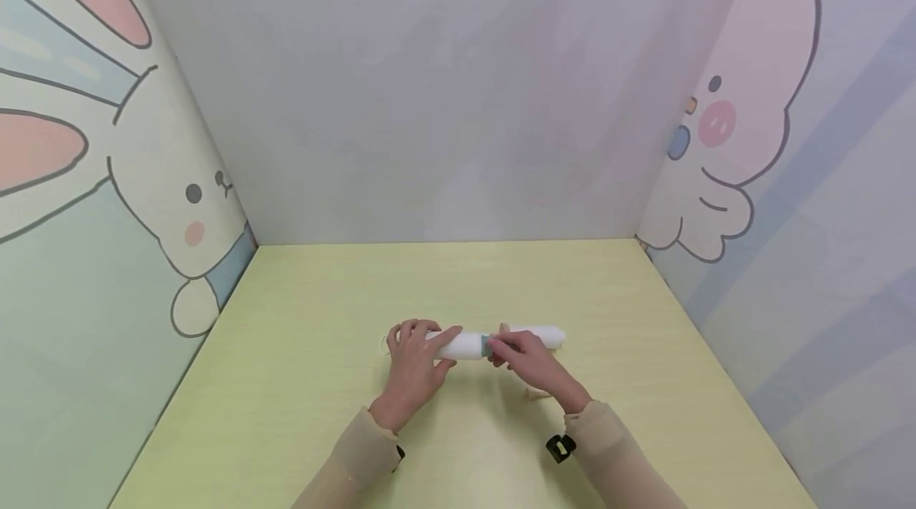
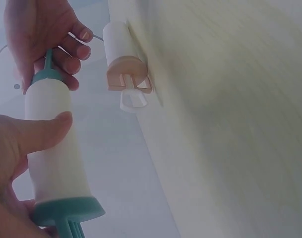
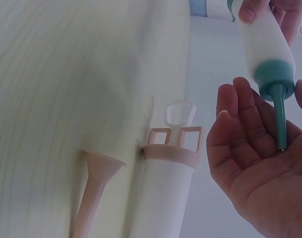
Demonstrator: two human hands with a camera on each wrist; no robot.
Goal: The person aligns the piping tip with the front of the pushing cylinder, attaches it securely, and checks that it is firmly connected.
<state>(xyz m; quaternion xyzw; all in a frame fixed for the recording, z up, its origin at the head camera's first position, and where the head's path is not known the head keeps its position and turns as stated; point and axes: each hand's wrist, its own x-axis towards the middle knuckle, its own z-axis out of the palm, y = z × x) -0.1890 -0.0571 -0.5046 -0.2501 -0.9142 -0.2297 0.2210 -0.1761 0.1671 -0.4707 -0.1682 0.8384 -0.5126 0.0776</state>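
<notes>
My left hand (image 1: pixel 413 366) grips a large white syringe (image 1: pixel 465 345) round its barrel, held sideways above the table. In the left wrist view, the thumb lies across the barrel (image 2: pixel 56 163), near a green flange (image 2: pixel 69 209). A clear ring handle shows faintly beyond the left hand in the head view. At the other end, my right hand (image 1: pixel 537 362) pinches the green nozzle cap (image 3: pixel 273 77). The thin green spout (image 3: pixel 279 116) points into that palm, its other fingers loosely curled.
A second white syringe (image 1: pixel 545 336) lies on the table behind the right hand, with a pink collar (image 3: pixel 171 155) and a clear ring handle (image 3: pixel 180 113). Close by rests a pink funnel-shaped nozzle (image 3: pixel 97 173). Walls with cartoon animals (image 1: pixel 193 231) enclose the table (image 1: pixel 322 286).
</notes>
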